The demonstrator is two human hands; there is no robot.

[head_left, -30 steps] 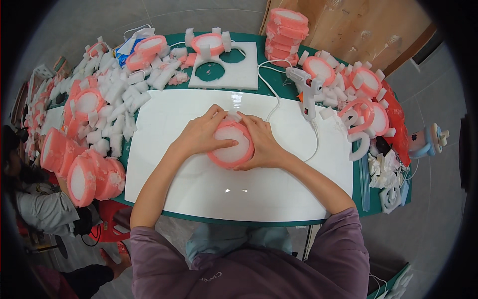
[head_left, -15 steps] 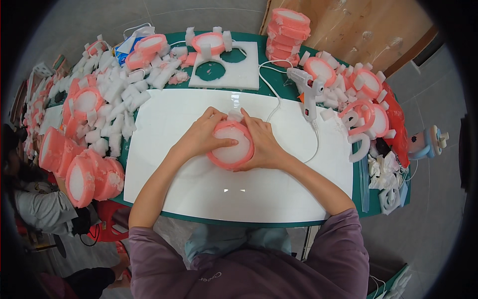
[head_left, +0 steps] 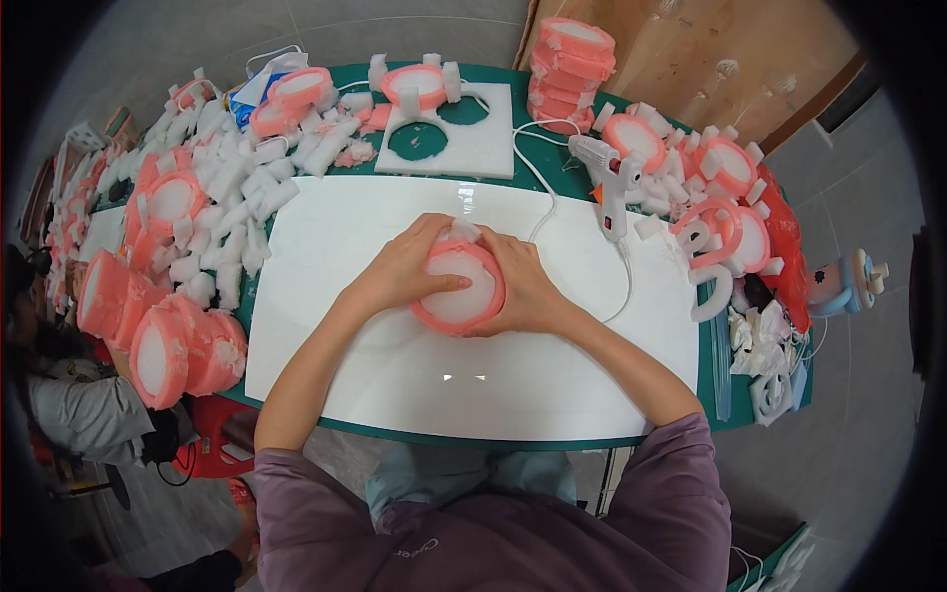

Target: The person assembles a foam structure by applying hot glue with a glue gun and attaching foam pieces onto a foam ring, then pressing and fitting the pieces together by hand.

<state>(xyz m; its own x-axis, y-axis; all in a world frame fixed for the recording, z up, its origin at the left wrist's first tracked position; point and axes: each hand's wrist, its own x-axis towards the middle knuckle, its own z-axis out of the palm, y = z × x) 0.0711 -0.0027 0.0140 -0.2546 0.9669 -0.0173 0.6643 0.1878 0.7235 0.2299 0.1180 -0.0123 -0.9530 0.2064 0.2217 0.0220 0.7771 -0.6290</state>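
Note:
Between my two hands, above the white board, is a round foam piece with a pink rim and a white disc face. My left hand grips its left side, thumb lying across the white face. Around its right side wraps my right hand, whose fingers are partly hidden behind the rim. A small white foam block sits at the far edge of the piece, by the fingertips of both hands.
A white hot glue gun with a cord lies to the right. Loose white foam blocks and pink rings heap at the left. A pink stack stands at the back beside a foam sheet with round holes. Another person's sleeve shows at left.
My hands stay around the round foam piece; the fingers by the small white block have shifted slightly. At lower left, the other person's leg has moved a little.

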